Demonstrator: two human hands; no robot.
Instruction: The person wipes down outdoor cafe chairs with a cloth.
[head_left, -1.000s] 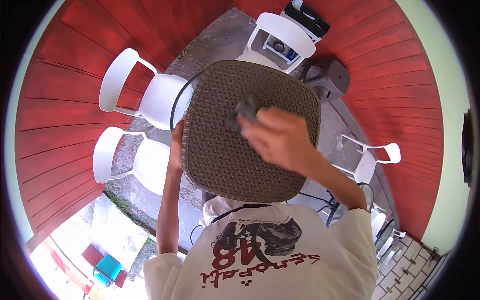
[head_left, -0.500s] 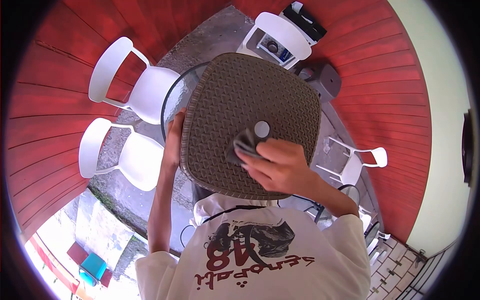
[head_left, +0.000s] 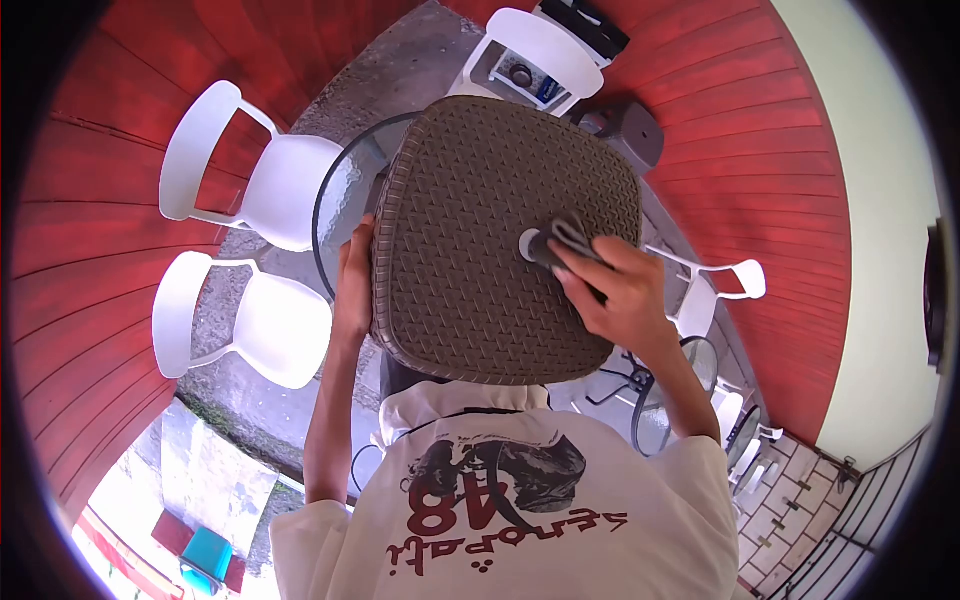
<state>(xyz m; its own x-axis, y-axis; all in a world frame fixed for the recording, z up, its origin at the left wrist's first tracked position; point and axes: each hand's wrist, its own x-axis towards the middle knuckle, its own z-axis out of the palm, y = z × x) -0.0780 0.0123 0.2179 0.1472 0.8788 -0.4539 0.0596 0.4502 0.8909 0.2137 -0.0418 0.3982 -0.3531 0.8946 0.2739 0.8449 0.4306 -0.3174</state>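
Through the head camera, the only view I have, I look down past a pale printed shirt (head_left: 480,540) at a brown woven-pattern top (head_left: 465,210) with rounded corners, which sits centrally in front of the person's chest. My right hand (head_left: 628,290) is closed on a folded grey cloth (head_left: 573,238), pinching it between thumb and bent fingers, and the cloth lies against the surface, just right of the middle. It partly overlaps a pale round disc (head_left: 527,244) set in the weave. My left hand (head_left: 352,290) lies along the left side of the top, touching its edge; the thumb and part of the fingers are hidden, so I cannot tell how tightly they close. Behind that edge I see a round glass table (head_left: 340,195), partly covered by the top. Two white chairs stand left of the glass, an upper one (head_left: 295,190) and a lower one (head_left: 283,330); a third chair (head_left: 548,52) is beyond the top's far edge, near a dark grey stool (head_left: 637,137). On the right, a fourth chair (head_left: 697,305) stands near the red wall (head_left: 760,190).
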